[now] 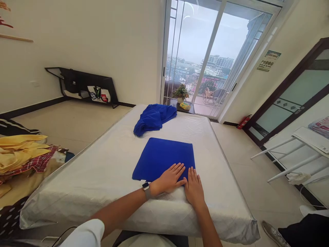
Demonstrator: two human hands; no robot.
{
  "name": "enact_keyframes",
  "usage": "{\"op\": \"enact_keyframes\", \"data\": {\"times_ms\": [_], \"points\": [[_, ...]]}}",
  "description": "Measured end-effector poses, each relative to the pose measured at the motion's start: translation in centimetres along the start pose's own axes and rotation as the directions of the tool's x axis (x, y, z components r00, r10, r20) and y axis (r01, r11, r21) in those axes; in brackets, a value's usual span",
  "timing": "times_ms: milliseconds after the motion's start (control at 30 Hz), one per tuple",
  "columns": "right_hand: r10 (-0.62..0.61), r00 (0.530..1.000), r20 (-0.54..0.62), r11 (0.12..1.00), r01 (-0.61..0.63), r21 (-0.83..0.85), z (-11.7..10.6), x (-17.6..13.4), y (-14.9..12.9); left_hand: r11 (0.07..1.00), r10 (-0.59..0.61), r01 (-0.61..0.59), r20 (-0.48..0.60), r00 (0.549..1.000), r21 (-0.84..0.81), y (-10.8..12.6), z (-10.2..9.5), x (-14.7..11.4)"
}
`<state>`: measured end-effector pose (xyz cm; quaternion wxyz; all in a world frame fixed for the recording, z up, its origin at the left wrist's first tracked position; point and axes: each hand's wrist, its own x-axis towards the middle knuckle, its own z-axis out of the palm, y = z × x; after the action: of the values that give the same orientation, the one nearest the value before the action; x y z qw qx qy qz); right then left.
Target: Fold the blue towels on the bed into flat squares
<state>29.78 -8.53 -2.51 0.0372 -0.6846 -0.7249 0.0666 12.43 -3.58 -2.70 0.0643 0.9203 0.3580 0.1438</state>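
A blue cloth (164, 156), folded into a flat, near-square shape, lies on the plastic-covered table (102, 171). My left hand (169, 178), with a watch on its wrist, rests flat on the cloth's near edge, fingers stretched out. Beside it my right hand (194, 185) lies flat at the near right corner, fingers pointing away from me; the two thumbs meet or nearly meet. A small white tag pokes out at the cloth's near left. Farther back, a crumpled blue cloth (155, 118) sits on the same cover.
A pile of yellow and plaid clothes (28, 154) is at the left. Beyond the far end, a small black table holds a potted plant (181, 92) and a yellow packet (185, 105). A white stand (303, 140) and another person's shoe (272, 233) are at the right.
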Motion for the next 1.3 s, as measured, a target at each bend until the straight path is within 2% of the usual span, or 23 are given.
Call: {"op": "enact_keyframes", "data": {"times_ms": [100,167,233,333,400,467,667,867,967,1067,1167,1233,1300], "points": [[0.004,1.0,-0.014,0.999,-0.004,0.038,0.0,-0.1,0.0,0.996,-0.072,0.073,-0.034,0.997,0.06,-1.9,-0.2,-2.7],[0.013,1.0,-0.013,0.999,-0.013,0.049,0.0,-0.1,-0.1,0.98,-0.163,0.17,-0.068,0.984,0.104,-3.6,-0.4,-5.3],[0.025,1.0,0.004,0.998,-0.025,0.053,-0.1,-0.1,-0.1,0.944,-0.284,0.297,-0.107,0.953,0.143,-5.1,-0.5,-8.0],[0.033,0.999,0.032,0.998,-0.035,0.056,-0.3,-0.1,-0.2,0.867,-0.445,0.469,-0.163,0.881,0.17,-6.6,-0.7,-11.5],[0.037,0.998,0.046,0.998,-0.039,0.044,-0.5,-0.2,-0.3,0.832,-0.501,0.528,-0.181,0.847,0.168,-6.8,-0.9,-12.9],[0.04,0.997,0.069,0.999,-0.041,0.023,-0.8,-0.2,-0.2,0.82,-0.525,0.55,-0.176,0.833,0.159,-6.7,-1.1,-13.3],[0.049,0.989,0.138,0.998,-0.052,0.021,-2.4,0.9,-0.1,0.824,-0.528,0.554,-0.197,0.826,0.115,-6.3,-1.1,-12.7],[0.034,0.998,0.052,0.999,-0.034,-0.007,-4.3,6.1,-1.3,0.823,-0.532,0.56,-0.21,0.82,0.1,-6.2,-0.6,-12.8],[0.041,0.999,0.011,0.999,-0.04,-0.028,-3.5,8.7,-1.3,0.821,-0.539,0.562,-0.191,0.821,0.098,-6.5,-0.6,-13.1],[0.079,0.997,0.004,0.997,-0.079,-0.016,-1.8,9.9,-0.9,0.81,-0.563,0.58,-0.159,0.811,0.085,-7.3,-1.4,-12.9],[0.097,0.995,-0.008,0.995,-0.097,0.01,-0.5,10.1,-0.5,0.82,-0.55,0.568,-0.176,0.816,0.073,-7.9,-2.9,-10.7],[0.097,0.995,-0.021,0.995,-0.097,0.021,-0.2,10.0,-0.4,0.866,-0.478,0.495,-0.17,0.861,0.071,-7.6,-3.7,-7.6],[0.096,0.995,-0.033,0.995,-0.095,0.022,-0.2,9.9,-0.4,0.928,-0.357,0.367,-0.121,0.926,0.064,-6.6,-3.6,-3.6]]}}
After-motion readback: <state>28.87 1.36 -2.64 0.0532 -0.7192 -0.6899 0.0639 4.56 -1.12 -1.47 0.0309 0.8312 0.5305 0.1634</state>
